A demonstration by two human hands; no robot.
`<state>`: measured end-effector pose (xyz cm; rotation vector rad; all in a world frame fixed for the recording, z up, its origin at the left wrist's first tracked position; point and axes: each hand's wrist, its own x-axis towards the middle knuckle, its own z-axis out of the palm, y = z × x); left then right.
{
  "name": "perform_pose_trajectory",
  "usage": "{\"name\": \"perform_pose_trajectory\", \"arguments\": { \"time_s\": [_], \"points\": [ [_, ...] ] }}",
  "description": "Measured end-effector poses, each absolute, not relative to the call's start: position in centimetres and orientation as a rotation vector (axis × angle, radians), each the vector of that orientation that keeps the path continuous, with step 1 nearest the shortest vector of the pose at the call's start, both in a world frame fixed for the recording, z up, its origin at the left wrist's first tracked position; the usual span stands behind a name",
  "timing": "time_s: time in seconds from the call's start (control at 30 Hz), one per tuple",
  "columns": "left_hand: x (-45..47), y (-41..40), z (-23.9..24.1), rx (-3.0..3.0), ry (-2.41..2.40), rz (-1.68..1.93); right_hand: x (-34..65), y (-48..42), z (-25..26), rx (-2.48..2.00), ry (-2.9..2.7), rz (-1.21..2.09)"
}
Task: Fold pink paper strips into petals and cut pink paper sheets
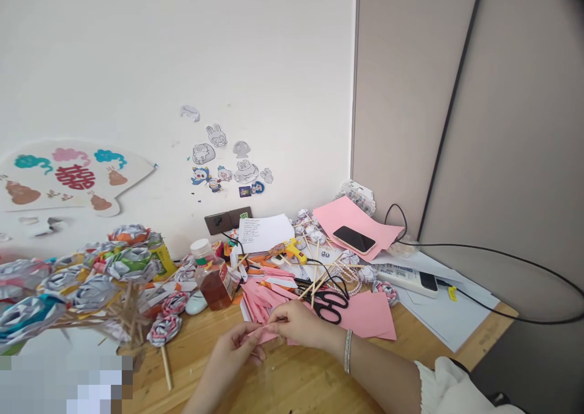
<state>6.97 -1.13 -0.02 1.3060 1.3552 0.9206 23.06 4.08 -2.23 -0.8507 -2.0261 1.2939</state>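
My left hand [238, 348] and my right hand [298, 324] meet low in the middle of the view over a wooden table [292, 383]. Both pinch a narrow pink paper strip [264, 335] between their fingertips. My right wrist wears a silver bracelet [347, 351]. Just behind the hands lies a pile of pink paper strips [262, 295]. Black-handled scissors [329, 303] lie right of the hands on a pink sheet [370, 313].
Rolled paper roses on sticks [91, 280] crowd the left side. A jar of brown liquid [214, 277], a yellow glue gun [292, 250], wooden sticks, a phone [354, 239] on pink paper, a power strip [408, 278] and black cables lie behind.
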Motion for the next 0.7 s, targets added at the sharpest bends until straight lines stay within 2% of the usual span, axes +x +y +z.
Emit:
{"name": "perform_pose_trajectory", "arguments": {
  "time_s": [0.33,0.57,0.7],
  "points": [
    [7.1,-1.5,1.1,1.282,1.337,0.934,23.4,4.3,-1.4,-0.81,-2.074,1.245],
    [7.0,-1.5,1.7,1.199,1.357,0.934,24.4,5.1,-1.4,-0.662,-2.01,1.478],
    [6.9,-1.3,1.7,1.178,1.372,0.932,24.5,5.5,-1.4,-0.688,-1.968,1.451]
  ]
}}
